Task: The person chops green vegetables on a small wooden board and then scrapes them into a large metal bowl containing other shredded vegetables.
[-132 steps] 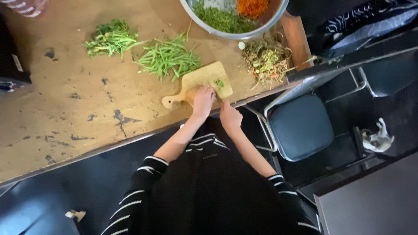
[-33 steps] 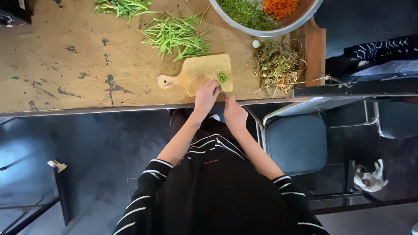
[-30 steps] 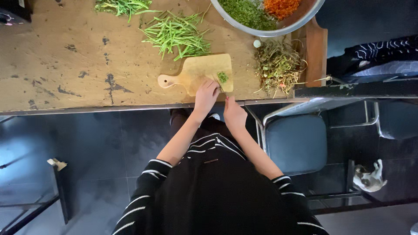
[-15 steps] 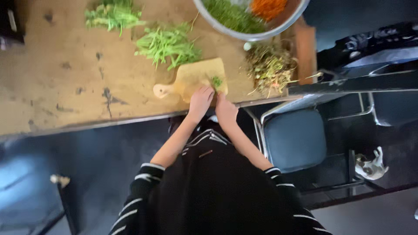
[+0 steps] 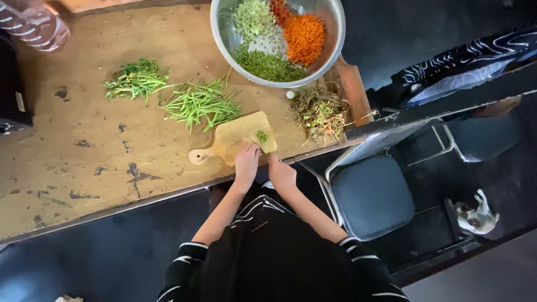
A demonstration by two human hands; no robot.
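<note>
Your small heap of chopped greens [image 5: 261, 136] sits on the right part of the wooden board [image 5: 235, 135], which lies near the worktop's [image 5: 67, 168] front edge with its handle pointing left. Your left hand [image 5: 246, 160] rests on the board's near edge, just below the greens; its fingers are curled down together, though what they press on is too small to tell. Your right hand [image 5: 281, 173] is just beside it, at the board's right corner, fingers closed (a knife may be in it, but you cannot tell from this view).

Beyond the board lies a loose pile of green beans [image 5: 200, 103], and further left a second, leafier bunch [image 5: 136, 80]. A heap of trimmings [image 5: 320, 111] lies right of the board, near the worktop's end. Behind it stands a steel bowl [image 5: 224, 45] holding separate heaps of chopped orange, pale and dark green vegetables. A padded chair [image 5: 372, 196] stands to your right, and a small animal [image 5: 475, 215] lies on the floor beyond it.
</note>
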